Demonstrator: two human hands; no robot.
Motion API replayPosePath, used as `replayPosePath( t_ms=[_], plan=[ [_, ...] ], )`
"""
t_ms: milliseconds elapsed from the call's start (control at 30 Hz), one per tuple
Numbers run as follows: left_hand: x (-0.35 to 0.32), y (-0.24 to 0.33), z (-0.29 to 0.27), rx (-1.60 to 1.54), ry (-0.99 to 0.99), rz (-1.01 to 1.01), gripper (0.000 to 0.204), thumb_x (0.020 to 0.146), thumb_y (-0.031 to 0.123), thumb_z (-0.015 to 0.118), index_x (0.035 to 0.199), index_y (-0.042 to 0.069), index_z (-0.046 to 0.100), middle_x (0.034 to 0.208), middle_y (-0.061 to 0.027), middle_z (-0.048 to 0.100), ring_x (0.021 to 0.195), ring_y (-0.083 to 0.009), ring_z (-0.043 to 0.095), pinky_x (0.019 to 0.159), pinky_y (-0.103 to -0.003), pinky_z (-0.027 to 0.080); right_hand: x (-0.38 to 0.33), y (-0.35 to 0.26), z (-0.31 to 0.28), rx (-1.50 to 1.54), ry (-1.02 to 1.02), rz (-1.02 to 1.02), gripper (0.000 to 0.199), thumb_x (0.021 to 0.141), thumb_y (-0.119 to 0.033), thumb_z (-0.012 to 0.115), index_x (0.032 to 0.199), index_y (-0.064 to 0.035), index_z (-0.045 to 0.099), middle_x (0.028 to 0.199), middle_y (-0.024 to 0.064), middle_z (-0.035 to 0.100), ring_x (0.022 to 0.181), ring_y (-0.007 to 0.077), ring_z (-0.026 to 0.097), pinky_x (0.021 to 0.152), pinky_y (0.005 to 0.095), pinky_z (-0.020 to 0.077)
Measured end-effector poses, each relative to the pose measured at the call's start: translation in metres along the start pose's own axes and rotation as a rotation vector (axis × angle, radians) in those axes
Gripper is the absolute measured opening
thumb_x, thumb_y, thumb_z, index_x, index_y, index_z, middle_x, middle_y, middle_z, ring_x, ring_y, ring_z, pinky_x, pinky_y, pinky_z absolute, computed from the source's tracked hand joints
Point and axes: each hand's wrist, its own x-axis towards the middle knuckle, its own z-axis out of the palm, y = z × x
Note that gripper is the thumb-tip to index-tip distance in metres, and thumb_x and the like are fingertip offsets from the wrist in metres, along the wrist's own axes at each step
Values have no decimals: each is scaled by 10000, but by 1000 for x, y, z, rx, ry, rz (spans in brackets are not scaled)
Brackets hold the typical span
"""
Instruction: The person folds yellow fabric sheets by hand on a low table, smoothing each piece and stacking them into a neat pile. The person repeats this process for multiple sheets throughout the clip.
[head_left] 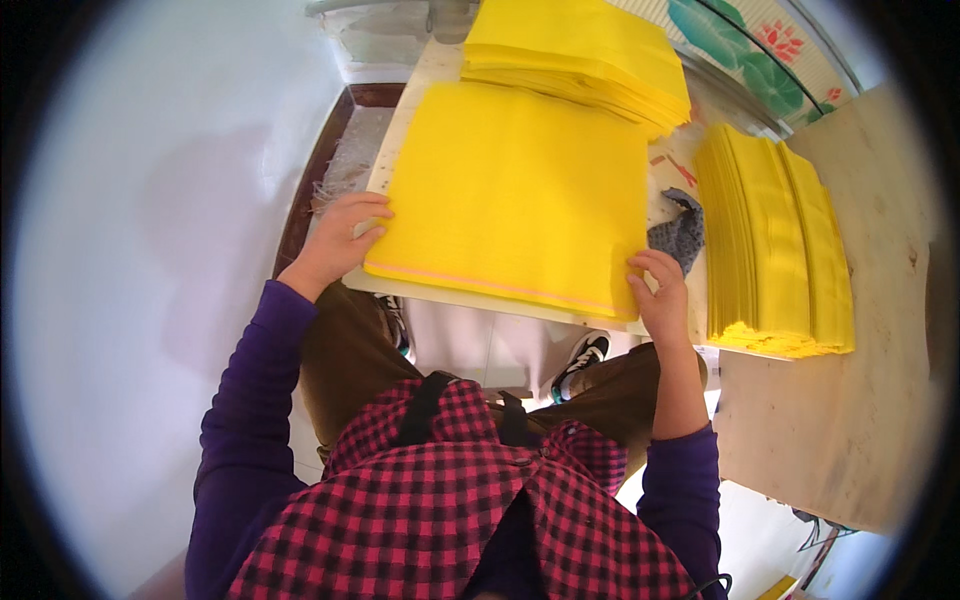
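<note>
A flat yellow fabric sheet (520,190) lies on a pale table in front of me, with a thin pink strip along its near edge. It could be the top of several layers; I cannot tell. My left hand (345,232) grips its left edge near the near corner, thumb and fingers bent at the border. At the right edge, by the other near corner, my right hand (657,285) holds the sheet between thumb and curled fingers. Just beyond my right hand lies a crumpled dark grey cloth (680,232).
Behind the sheet is a stack of yellow fabric (575,50). Folded yellow pieces (775,240) are packed at the right, beside a wooden board (830,420). Small red scraps (682,170) lie between them. A white wall (180,250) rises on my left. A floral panel (760,50) stands at the back.
</note>
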Motion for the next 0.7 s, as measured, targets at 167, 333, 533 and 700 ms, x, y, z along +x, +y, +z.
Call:
replayPosePath(
  t_ms=[167,333,533,700],
  plan=[
    [0,-1,-2,2,-16,-30,264,765,-1,655,1020,66,657,1125,-98,621,1087,-281,550,947,-366,429,2,-2,1,-22,-5,1,195,743,28,669,927,-34,655,1046,116,628,1026,288,568,910,360,443],
    [1,4,-5,-11,-36,-51,299,778,-2,619,1071,59,631,1126,-108,618,1106,-280,537,967,-361,415,3,-4,1,-13,-2,-9,178,752,15,669,924,-25,650,1031,115,619,1006,304,559,890,368,450],
    [6,7,-9,25,-52,-64,267,795,12,595,1057,48,630,1104,-115,624,1079,-293,550,955,-367,424,2,-2,2,-5,3,-13,181,760,40,658,923,-37,645,1034,113,626,1018,282,570,903,352,446],
    [11,10,-10,-16,-59,-74,227,784,-2,594,1005,27,634,1046,-132,639,1018,-312,579,918,-370,445,2,-2,4,-5,16,-23,180,766,45,657,925,-37,643,1035,113,623,1018,277,571,903,347,448]
  ],
)
